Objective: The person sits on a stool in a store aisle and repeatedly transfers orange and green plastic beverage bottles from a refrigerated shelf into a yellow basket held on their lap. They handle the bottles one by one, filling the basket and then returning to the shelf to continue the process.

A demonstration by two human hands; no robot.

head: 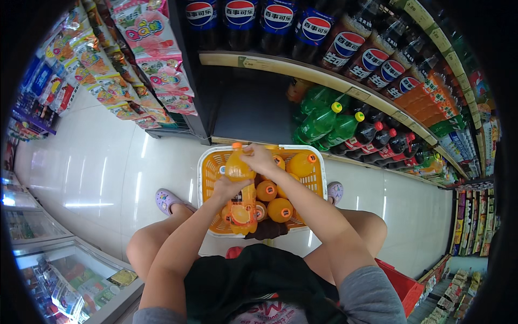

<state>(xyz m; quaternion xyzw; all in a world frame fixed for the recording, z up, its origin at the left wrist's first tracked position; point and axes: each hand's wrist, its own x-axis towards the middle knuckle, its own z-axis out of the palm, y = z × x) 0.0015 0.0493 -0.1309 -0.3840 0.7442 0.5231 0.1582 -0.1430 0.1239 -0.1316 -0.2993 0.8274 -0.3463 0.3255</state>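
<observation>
In my left hand (229,188) is a large plastic bottle of orange drink (243,212) with an orange cap, gripped around its middle. My right hand (260,158) grips the same bottle near its neck, just under the cap. The bottle is held over the left part of a yellow plastic basket (200,182) with a white rim. Several more bottles of orange drink (280,209) stand in the basket, their orange caps facing up. My hands and forearms hide some of them.
Ahead is a shelf with a dark lower board (253,109), green soda bottles (315,123) and cola bottles (364,135). Pepsi bottles (279,18) line the shelf above. Candy bags (153,44) hang at left. A glass-topped freezer (77,279) and a red bin (398,283) stand nearby.
</observation>
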